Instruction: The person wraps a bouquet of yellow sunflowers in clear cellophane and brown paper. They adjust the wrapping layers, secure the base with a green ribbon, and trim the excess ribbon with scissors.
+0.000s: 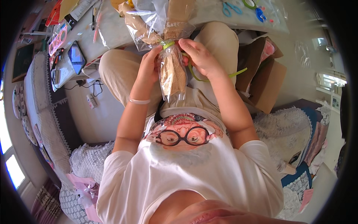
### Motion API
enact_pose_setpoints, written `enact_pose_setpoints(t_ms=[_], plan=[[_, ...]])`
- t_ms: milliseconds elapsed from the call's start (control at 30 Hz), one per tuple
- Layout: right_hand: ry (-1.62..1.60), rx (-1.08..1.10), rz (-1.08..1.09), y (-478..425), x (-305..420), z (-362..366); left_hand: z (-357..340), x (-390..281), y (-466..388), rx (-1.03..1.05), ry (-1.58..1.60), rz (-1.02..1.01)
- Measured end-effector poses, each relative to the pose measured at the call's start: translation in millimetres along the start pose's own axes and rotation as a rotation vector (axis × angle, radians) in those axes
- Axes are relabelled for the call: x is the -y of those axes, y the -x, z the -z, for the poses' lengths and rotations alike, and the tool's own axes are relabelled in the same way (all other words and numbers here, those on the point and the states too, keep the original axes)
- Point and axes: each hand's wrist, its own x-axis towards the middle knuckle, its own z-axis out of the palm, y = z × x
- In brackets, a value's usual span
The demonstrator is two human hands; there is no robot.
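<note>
A bouquet wrapped in kraft paper and clear cellophane [173, 70] is held upright over the lap, its gathered neck between both hands. A yellow-green ribbon [168, 45] goes around the neck. My left hand [151, 63] grips the bouquet at the neck, the thumb beside the ribbon. On the other side of the neck, my right hand [200, 57] has its fingers closed by the ribbon, whose loose tail curves below it and out to the right. The printed paper wrapping flares above the hands, and the flowers are mostly out of view.
On the table [114, 30] ahead lie blue-handled scissors [231, 9], a green tape roll [249, 3], a blue tape dispenser [260, 14], a smartphone [76, 57] and a black pen [93, 19]. An open cardboard box [268, 86] stands right of the knee. A small white bottle [91, 101] lies on the floor.
</note>
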Motion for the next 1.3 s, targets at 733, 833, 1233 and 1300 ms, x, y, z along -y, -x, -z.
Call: enact_pose_setpoints(t_ms=[733,833,1233,1300], plan=[[0.595,-0.252,0.576,-2.2,-12.3,7.8,-10.6,4.6,8.6,0.092,0.116,0.079],[0.638,-0.311,0.701,-3.3,-19.4,10.9,5.3,4.4,4.9,0.220,0.128,0.107],[0.670,-0.254,0.816,8.9,-13.6,9.1,33.5,18.0,-20.5,0.316,0.043,0.185],[0.724,-0.285,0.839,11.7,-17.0,8.2,21.4,18.4,-15.1,0.243,0.025,0.176]])
